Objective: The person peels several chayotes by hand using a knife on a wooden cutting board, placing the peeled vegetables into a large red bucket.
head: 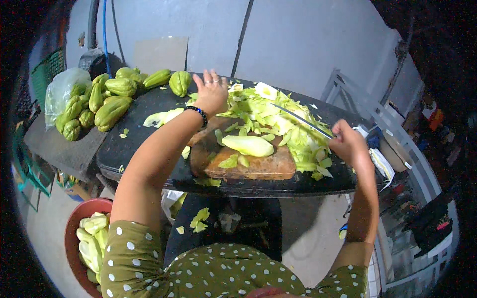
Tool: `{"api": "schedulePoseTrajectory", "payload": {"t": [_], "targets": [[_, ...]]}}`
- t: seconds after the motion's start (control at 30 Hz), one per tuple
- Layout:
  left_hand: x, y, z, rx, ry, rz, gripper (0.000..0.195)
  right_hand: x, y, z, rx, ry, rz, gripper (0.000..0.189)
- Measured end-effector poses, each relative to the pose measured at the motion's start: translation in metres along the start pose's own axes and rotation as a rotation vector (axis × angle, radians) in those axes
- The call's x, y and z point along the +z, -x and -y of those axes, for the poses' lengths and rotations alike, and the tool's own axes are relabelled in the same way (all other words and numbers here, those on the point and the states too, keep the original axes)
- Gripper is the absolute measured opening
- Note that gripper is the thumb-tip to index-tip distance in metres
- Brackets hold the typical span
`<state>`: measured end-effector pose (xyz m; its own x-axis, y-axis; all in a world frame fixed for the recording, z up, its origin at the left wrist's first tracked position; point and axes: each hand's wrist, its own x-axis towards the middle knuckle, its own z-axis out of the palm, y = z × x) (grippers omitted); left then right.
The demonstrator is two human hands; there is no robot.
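Note:
My left hand, with a ring and a dark beaded bracelet at the wrist, is spread at the far edge of the peelings, its fingers apart. My right hand grips a long-bladed knife, whose blade points up and left over a heap of green peelings. A peeled chayote lies on the wooden cutting board between my hands, with loose peel around it. Just left of my left hand sits an unpeeled chayote. Whether my left palm touches the peelings cannot be told.
Several unpeeled chayotes are piled by a plastic bag at the left of the black table. A red tub with peeled chayotes stands below left. A grey wall rises behind the table. Cloths lie at right.

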<state>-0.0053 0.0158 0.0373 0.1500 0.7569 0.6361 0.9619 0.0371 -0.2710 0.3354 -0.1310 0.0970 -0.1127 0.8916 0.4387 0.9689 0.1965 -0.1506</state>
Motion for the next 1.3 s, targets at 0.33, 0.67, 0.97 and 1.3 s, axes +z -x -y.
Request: {"api": "schedulePoseTrajectory", "payload": {"t": [0.33, 0.67, 0.97, 1.3], "targets": [[-0.03, -0.01, -0.066, 1.051, 0.889, 1.115, 0.07, 0.006, 0.06, 0.01, -0.342, 0.084, 0.198, 0.017], [-0.027, 0.017, -0.069, 0.933, 0.902, 1.113, 0.1, 0.011, 0.066, 0.0, -0.28, 0.005, 0.367, 0.015], [-0.021, 0.001, -0.045, 0.92, 0.934, 1.15, 0.079, -0.004, 0.058, 0.005, -0.193, -0.065, 0.493, 0.022], [-0.078, -0.008, 0.036, 0.506, 0.909, 0.252, 0.073, 0.093, 0.018, 0.088, -0.674, -0.256, 0.351, 0.022]]}}
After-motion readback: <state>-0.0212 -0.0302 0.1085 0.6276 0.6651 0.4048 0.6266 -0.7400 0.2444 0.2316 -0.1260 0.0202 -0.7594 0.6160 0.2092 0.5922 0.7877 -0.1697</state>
